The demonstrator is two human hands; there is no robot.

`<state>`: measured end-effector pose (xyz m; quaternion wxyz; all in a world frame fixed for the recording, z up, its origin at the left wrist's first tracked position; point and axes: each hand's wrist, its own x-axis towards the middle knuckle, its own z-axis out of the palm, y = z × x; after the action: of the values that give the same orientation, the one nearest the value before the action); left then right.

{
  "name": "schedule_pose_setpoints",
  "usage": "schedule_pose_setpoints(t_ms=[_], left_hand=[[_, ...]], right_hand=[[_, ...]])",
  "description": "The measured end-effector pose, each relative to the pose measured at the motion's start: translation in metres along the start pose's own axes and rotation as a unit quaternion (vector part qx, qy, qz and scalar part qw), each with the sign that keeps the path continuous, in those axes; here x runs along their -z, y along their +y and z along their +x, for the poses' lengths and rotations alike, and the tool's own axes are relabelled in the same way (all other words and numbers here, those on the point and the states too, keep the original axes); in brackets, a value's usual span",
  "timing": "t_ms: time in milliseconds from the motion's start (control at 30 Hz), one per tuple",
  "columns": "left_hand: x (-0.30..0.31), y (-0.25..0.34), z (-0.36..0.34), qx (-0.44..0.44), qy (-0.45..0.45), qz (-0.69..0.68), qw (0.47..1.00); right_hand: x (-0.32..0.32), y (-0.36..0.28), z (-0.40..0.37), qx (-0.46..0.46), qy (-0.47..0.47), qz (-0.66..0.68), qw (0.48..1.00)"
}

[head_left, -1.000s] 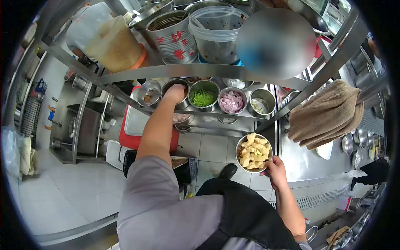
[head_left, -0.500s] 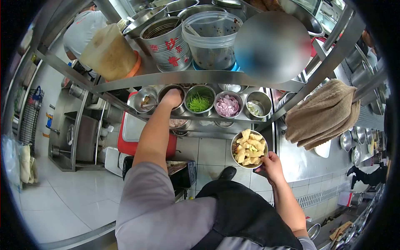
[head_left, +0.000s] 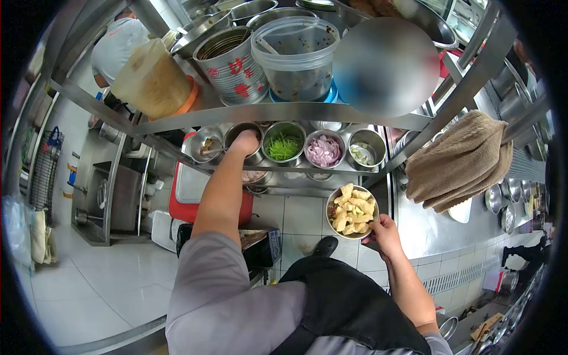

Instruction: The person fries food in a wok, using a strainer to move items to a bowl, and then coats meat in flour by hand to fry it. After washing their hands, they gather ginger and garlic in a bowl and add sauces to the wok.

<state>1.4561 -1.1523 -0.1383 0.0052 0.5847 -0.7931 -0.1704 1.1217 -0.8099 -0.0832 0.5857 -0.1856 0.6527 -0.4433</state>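
My right hand (head_left: 386,231) grips the rim of a metal bowl (head_left: 329,220) heaped with pale yellow chunks of food (head_left: 354,210). My left hand (head_left: 245,143) reaches down into a metal container (head_left: 235,131) on the shelf; its fingers and most of the contents are hidden from me. Just right of it stands a container of chopped green onion (head_left: 282,146), followed by one of sliced purple onion (head_left: 323,151) and one with a few pale pieces (head_left: 362,152). To the left is a container with brown pieces (head_left: 208,144).
A steel shelf bar (head_left: 284,112) runs above the containers. On the upper shelf stand a large tin (head_left: 234,68) and a clear plastic tub (head_left: 299,65). A brown towel (head_left: 455,163) hangs at right. A red cooler (head_left: 207,211) sits below; a person (head_left: 120,50) is at upper left.
My left hand has shifted slightly within the same container, its fingers now deeper out of sight. My right hand still holds the bowl in nearly the same place.
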Motion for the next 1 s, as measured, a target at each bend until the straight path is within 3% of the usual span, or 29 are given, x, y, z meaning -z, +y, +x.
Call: schedule_pose_setpoints(t_ms=[100, 133, 167, 233, 333, 367, 500, 567, 633, 733, 933, 1000], left_hand=[[0.035, 0.021, -0.020, 0.070, -0.072, -0.091, 0.991], [0.055, 0.031, -0.029, 0.125, -0.123, -0.197, 0.965], [0.050, 0.021, -0.024, 0.126, -0.124, -0.197, 0.964], [0.040, -0.013, -0.013, 0.066, -0.096, -0.357, 0.927], [0.053, -0.022, -0.031, 0.046, -0.051, -0.403, 0.912], [0.078, 0.005, -0.058, 0.038, -0.044, -0.371, 0.927], [0.088, 0.105, -0.131, -0.070, -0.040, -0.473, 0.877], [0.073, 0.167, -0.156, -0.128, -0.040, -0.384, 0.914], [0.035, 0.196, -0.159, -0.329, -0.030, -0.278, 0.902], [0.031, 0.215, -0.170, -0.358, 0.002, -0.283, 0.890], [0.080, 0.208, -0.155, -0.193, -0.008, -0.367, 0.910], [0.077, 0.250, -0.160, -0.248, -0.021, -0.405, 0.880]], right_hand=[[0.004, 0.002, 0.001, 0.001, -0.001, 0.005, 1.000], [0.006, 0.003, 0.001, 0.001, -0.001, 0.007, 1.000], [0.006, 0.004, 0.001, 0.004, -0.001, 0.009, 1.000], [0.006, 0.004, 0.002, -0.001, 0.001, 0.006, 1.000], [0.006, 0.000, 0.002, 0.001, 0.005, -0.010, 1.000], [0.007, 0.000, 0.000, 0.006, 0.005, -0.023, 1.000], [0.004, -0.010, -0.002, 0.022, -0.008, -0.020, 1.000], [0.003, -0.014, 0.001, 0.023, -0.019, -0.016, 0.999], [0.002, -0.015, 0.002, 0.021, -0.017, -0.011, 1.000], [0.007, -0.017, 0.003, 0.035, -0.023, -0.002, 0.999], [0.034, -0.008, -0.015, 0.050, 0.004, 0.021, 0.999], [0.051, 0.004, -0.025, 0.046, 0.011, 0.052, 0.998]])
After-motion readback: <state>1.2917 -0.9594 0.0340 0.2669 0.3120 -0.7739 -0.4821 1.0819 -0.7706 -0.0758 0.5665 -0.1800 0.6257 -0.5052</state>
